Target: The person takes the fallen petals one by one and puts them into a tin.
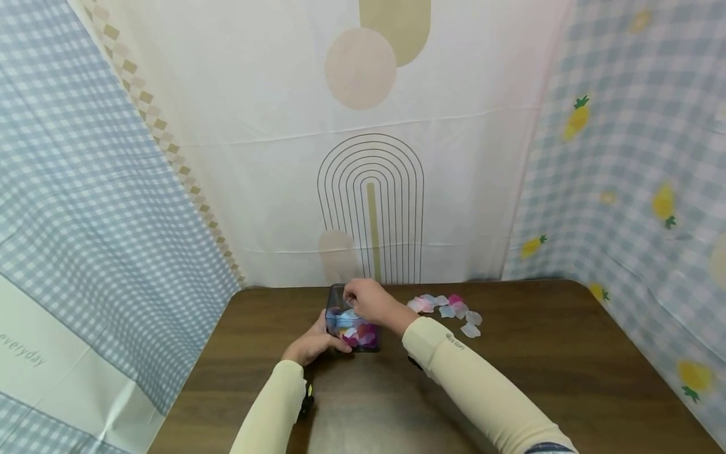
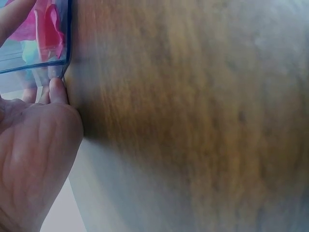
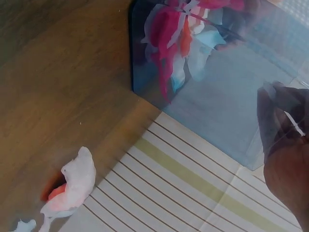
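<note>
A clear, bluish plastic box stands on the table near its back edge, with pink, white, blue and orange artificial petals inside. My left hand grips the box from its left side, thumb across the front; in the left wrist view the other fingers show against the box's lower edge. Over the box's open top is my right hand, fingers bent inward. The right wrist view shows its thumb and fingertips pinching a small pale petal, mostly hidden by the fingers.
Several loose petals lie scattered on the brown wooden table, right of the box. A white patterned curtain hangs right behind the table. Checked cloths hang at both sides.
</note>
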### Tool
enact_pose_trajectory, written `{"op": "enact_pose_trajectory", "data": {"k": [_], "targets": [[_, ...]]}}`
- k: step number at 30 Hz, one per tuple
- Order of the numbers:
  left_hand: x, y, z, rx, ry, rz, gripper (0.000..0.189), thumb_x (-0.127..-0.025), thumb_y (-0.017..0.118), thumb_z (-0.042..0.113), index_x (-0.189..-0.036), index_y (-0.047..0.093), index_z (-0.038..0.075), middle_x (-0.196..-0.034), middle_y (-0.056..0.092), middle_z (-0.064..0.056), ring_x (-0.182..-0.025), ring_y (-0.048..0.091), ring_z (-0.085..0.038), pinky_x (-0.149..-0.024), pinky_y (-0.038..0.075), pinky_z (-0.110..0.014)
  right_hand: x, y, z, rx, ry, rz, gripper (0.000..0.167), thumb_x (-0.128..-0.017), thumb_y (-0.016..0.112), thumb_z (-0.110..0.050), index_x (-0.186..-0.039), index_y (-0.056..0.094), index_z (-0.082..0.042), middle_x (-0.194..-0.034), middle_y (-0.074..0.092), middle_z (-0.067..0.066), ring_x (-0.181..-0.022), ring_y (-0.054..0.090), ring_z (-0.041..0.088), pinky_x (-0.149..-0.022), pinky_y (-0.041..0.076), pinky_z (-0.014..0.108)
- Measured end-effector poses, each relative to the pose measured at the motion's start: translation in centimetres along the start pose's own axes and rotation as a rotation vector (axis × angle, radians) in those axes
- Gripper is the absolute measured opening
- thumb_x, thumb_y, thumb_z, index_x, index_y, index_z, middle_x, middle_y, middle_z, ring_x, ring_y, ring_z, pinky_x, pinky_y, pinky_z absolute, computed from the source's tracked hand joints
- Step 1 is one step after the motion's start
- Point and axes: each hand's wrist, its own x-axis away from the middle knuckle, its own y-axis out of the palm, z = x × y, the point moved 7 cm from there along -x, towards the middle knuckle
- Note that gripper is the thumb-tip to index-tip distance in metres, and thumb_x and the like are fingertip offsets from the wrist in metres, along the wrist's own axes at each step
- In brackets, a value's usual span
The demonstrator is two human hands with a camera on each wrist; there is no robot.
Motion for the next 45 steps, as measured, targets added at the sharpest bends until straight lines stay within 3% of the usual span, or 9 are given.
{"op": "enact_pose_trajectory", "data": {"k": [8,15,38,45], "targets": [[-0.28,-0.16,-0.40,-0.006,-0.008,0.010,0.113,-0.069,0.091,-0.005,-0.160,0.024,0.009,-0.151,0.048,-0.020,-0.130,0.055,-0.029,-0.122,0.039,-0.051,-0.08,0.40,0.01,0.055,0.028,-0.053,0.016,-0.098,0.064,0.000,-0.106,0.076,-0.005,-0.106,0.074,0.006,-0.101,0.071,0.023,-0.091,0.060,0.037],[-0.28,-0.13,-0.30,-0.008,-0.007,-0.005,0.117,-0.070,0.091,-0.006,-0.163,0.022,0.010,-0.154,0.046,-0.021,-0.130,0.057,-0.028,-0.112,0.046,-0.039,-0.25,0.70,0.01,0.066,0.047,-0.087,0.020,-0.098,0.062,0.001,-0.110,0.077,-0.005,-0.109,0.073,0.007,-0.104,0.071,0.023,-0.091,0.060,0.038],[-0.09,-0.17,-0.09,0.002,0.008,-0.027,0.115,-0.072,0.089,-0.007,-0.162,0.020,0.009,-0.153,0.049,-0.022,-0.126,0.059,-0.025,-0.104,0.050,-0.031,-0.51,1.01,-0.07,0.104,0.061,-0.113,0.023,-0.103,0.059,-0.006,-0.118,0.077,-0.008,-0.115,0.079,0.005,-0.107,0.075,0.021,-0.095,0.061,0.037],[-0.11,-0.03,0.01,-0.003,0.013,-0.025,0.115,-0.072,0.089,-0.007,-0.162,0.019,0.009,-0.153,0.049,-0.022,-0.127,0.059,-0.025,-0.107,0.049,-0.032,-0.44,1.03,0.01,0.105,0.083,-0.127,0.024,-0.105,0.060,-0.010,-0.122,0.076,-0.010,-0.119,0.079,0.005,-0.111,0.075,0.022,-0.098,0.061,0.038]]}}
